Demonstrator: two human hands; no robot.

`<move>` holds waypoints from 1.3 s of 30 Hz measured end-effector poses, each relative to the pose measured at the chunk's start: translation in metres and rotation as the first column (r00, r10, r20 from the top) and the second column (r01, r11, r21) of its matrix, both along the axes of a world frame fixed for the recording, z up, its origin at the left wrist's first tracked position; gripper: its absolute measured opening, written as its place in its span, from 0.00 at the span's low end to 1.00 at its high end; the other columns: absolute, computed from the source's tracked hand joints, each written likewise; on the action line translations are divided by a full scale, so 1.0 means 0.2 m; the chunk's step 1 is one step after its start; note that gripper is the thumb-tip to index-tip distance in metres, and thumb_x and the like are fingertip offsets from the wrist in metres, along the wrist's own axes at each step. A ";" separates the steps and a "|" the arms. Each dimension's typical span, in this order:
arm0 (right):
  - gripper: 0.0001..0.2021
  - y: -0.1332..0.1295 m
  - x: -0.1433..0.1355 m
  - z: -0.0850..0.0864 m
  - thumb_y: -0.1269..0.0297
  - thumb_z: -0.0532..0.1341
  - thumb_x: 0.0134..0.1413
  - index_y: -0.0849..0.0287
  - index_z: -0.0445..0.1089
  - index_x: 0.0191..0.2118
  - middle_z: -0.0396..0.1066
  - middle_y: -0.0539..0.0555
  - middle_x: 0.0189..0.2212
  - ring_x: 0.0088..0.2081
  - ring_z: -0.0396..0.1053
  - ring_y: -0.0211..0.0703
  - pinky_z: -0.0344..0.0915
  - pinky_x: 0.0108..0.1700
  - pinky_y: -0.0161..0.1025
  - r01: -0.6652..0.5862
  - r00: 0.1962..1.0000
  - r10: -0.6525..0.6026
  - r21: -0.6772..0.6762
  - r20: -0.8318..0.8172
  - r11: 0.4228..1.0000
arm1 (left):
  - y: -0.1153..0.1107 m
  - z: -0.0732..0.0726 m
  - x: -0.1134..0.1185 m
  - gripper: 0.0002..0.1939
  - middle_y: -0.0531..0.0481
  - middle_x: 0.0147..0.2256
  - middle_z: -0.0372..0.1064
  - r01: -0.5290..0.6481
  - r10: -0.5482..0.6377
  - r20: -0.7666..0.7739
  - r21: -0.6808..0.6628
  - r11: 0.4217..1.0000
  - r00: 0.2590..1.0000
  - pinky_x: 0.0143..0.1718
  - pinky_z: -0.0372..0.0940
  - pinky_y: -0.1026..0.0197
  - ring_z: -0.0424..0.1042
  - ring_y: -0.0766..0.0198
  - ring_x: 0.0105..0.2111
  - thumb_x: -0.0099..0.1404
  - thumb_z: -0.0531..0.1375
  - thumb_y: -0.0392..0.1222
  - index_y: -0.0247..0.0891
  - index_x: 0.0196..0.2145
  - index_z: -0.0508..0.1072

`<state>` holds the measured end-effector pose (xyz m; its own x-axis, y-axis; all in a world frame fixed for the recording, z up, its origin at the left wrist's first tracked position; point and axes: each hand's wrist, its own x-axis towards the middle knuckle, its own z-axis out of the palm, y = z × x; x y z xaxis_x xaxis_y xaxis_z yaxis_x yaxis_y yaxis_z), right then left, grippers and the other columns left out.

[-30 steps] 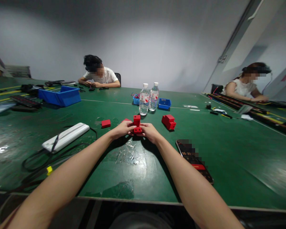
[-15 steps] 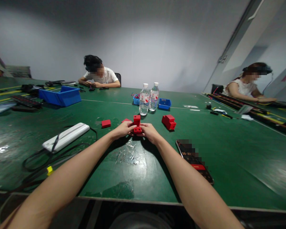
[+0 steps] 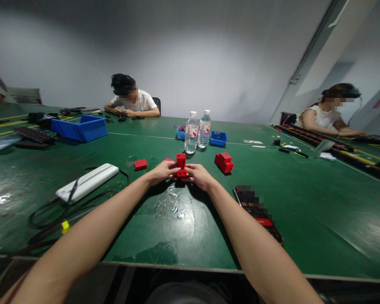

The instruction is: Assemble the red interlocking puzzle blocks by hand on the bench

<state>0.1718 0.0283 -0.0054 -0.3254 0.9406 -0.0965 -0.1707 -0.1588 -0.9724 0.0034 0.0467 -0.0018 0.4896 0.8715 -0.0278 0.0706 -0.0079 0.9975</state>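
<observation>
Between my hands is a red notched block [image 3: 181,159], upright, with small holes in its faces. My left hand [image 3: 163,171] grips its left side with fingers closed. From the right, my right hand [image 3: 199,175] pinches the same piece. A flat red block [image 3: 141,164] lies to the left on the green table. Behind my left fingers another red piece [image 3: 169,159] shows only in part. A larger stepped red block [image 3: 224,163] rests to the right of my hands.
Two water bottles [image 3: 191,134] stand behind my hands, beside a small blue bin [image 3: 218,138]. A large blue bin [image 3: 82,128] is at the left. A white power strip [image 3: 88,182] with black cables lies front left, a phone [image 3: 256,213] front right. Two people sit across the table.
The red notched block has shifted very slightly left in my fingers. Both hands keep their hold, and the other objects lie where they were.
</observation>
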 end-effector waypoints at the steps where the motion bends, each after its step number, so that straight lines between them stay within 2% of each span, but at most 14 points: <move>1: 0.11 0.00 0.01 0.00 0.75 0.57 0.55 0.66 0.74 0.42 0.77 0.58 0.32 0.26 0.72 0.36 0.69 0.33 0.34 -0.011 1.000 0.011 -0.002 -0.010 1.000 | 0.00 0.00 0.00 0.24 0.46 0.30 0.72 -0.002 0.002 0.010 -0.011 1.000 1.000 0.26 0.59 0.66 0.65 0.70 0.24 0.51 0.68 0.49 0.29 0.41 0.74; 6: 0.11 0.01 0.01 -0.01 0.73 0.59 0.54 0.65 0.74 0.43 0.76 0.58 0.32 0.27 0.73 0.37 0.70 0.35 0.36 -0.026 1.000 0.026 0.011 -0.013 1.000 | 0.00 0.00 0.00 0.23 0.47 0.29 0.71 -0.010 0.012 0.038 -0.051 0.999 0.999 0.26 0.58 0.66 0.63 0.71 0.23 0.51 0.68 0.47 0.29 0.41 0.75; 12: 0.13 0.00 0.00 -0.01 0.76 0.56 0.55 0.65 0.74 0.44 0.77 0.58 0.32 0.27 0.73 0.37 0.70 0.35 0.36 -0.021 1.000 0.021 0.004 -0.014 1.000 | 0.01 -0.01 0.00 0.24 0.46 0.30 0.71 0.013 -0.007 0.074 -0.076 0.997 0.997 0.26 0.58 0.67 0.64 0.71 0.24 0.49 0.69 0.46 0.29 0.41 0.75; 21: 0.13 0.01 0.00 -0.02 0.75 0.56 0.54 0.65 0.74 0.44 0.77 0.57 0.31 0.26 0.73 0.36 0.70 0.34 0.35 -0.017 1.000 0.017 0.007 -0.020 1.000 | 0.02 -0.02 -0.01 0.23 0.43 0.33 0.72 0.009 -0.002 0.084 -0.085 0.996 0.996 0.28 0.60 0.66 0.66 0.70 0.25 0.49 0.70 0.45 0.29 0.42 0.76; 29: 0.12 0.00 0.00 -0.01 0.74 0.58 0.54 0.64 0.74 0.44 0.76 0.57 0.31 0.27 0.73 0.36 0.70 0.35 0.35 -0.008 1.000 0.008 -0.013 -0.020 1.000 | 0.00 -0.01 0.00 0.22 0.44 0.32 0.72 -0.017 0.025 0.078 -0.097 0.995 0.997 0.27 0.60 0.67 0.66 0.71 0.25 0.49 0.70 0.44 0.29 0.40 0.76; 39: 0.14 -0.01 -0.01 0.00 0.76 0.56 0.55 0.64 0.74 0.45 0.77 0.57 0.31 0.28 0.73 0.37 0.71 0.34 0.34 0.003 1.000 -0.004 -0.002 -0.002 1.000 | 0.00 -0.01 0.00 0.23 0.44 0.32 0.72 -0.022 0.030 0.076 -0.104 0.994 0.997 0.27 0.60 0.66 0.66 0.70 0.25 0.48 0.70 0.45 0.29 0.40 0.76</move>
<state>0.1702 0.0267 -0.0055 -0.3223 0.9416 -0.0978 -0.1735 -0.1604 -0.9717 0.0041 0.0468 -0.0031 0.4709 0.8785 -0.0809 -0.0080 0.0960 0.9954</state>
